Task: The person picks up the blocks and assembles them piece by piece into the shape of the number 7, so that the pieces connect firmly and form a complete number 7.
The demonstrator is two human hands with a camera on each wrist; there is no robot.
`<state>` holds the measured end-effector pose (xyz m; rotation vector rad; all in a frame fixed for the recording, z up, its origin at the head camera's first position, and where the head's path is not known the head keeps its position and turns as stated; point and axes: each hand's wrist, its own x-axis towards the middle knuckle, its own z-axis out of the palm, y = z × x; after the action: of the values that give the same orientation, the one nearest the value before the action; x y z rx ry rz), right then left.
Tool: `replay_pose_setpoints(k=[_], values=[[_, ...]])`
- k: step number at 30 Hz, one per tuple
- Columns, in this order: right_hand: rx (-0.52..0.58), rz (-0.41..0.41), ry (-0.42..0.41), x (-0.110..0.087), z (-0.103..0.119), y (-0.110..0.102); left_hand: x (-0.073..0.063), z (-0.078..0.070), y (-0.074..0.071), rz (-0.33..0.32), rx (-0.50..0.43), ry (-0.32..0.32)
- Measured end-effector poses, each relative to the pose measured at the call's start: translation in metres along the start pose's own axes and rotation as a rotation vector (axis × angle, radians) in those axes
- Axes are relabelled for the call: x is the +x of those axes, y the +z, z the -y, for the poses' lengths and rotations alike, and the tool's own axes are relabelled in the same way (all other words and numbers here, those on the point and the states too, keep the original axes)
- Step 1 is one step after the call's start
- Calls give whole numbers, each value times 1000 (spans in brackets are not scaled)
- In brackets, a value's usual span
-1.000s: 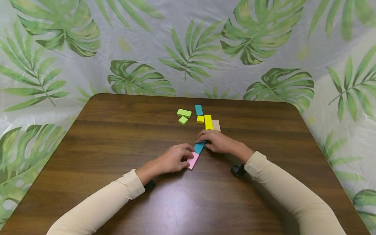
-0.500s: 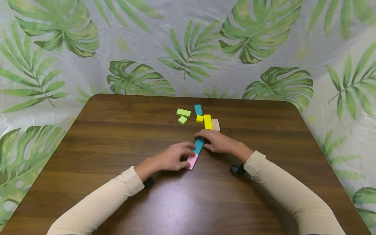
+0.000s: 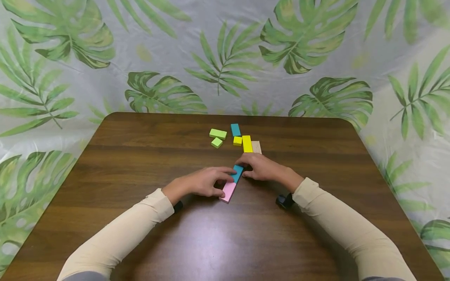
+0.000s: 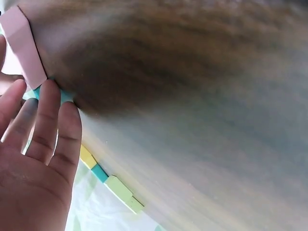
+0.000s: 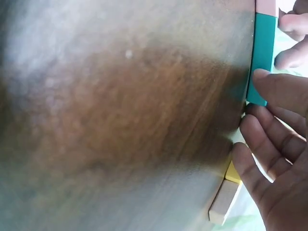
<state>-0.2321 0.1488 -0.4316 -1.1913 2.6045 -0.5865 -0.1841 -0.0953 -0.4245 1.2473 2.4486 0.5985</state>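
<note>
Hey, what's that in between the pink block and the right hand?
A blue block. The right wrist view shows it running from the pink block down to the right hand.

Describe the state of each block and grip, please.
Left grip, fingers extended
Right grip, curved round near blue block
Pink block, flat, meeting near blue block
Near blue block, flat
Far blue block, flat
Long yellow block, lying down
Small yellow block, set down
Wooden block, lying down
Long green block, flat
Small green block, flat
</note>
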Motion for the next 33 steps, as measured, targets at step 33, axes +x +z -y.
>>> replay_pose_setpoints(k=[33], values=[[6, 23, 41, 4, 1, 1, 5, 4, 2, 35, -24, -64]])
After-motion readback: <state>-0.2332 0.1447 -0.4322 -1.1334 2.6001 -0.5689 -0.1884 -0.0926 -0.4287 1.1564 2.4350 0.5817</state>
